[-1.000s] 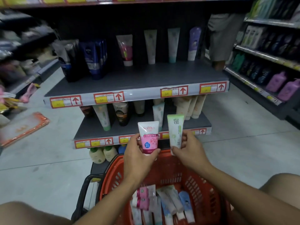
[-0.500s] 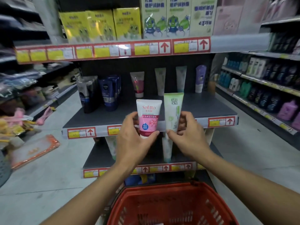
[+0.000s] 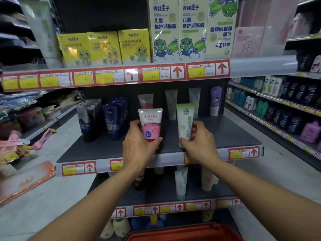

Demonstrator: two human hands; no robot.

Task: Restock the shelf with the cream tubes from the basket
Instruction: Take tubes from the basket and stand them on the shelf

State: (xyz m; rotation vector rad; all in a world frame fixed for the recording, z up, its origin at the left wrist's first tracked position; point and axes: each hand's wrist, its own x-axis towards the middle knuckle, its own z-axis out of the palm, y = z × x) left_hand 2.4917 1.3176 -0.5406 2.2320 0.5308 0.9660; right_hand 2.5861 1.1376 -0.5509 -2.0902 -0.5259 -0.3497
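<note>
At centre frame, the left hand (image 3: 139, 146) grips the pink tube (image 3: 150, 125), fingers wrapped round its lower half, above the grey shelf (image 3: 97, 150). Just right, the right hand (image 3: 199, 145) pinches the green tube (image 3: 185, 124). Both tubes stand upright, caps down, apparently ready to be set before matching stock.

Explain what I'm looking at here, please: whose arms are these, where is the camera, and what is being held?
No machine: a person wears a camera on the head, looking forward and down. The left hand grips a pink cream tube; the right hand grips a green cream tube, both upright over the grey middle shelf. More tubes stand along the shelf's back, including dark blue tubes. Yellow boxes sit on the shelf above. The red basket shows at the bottom edge.
</note>
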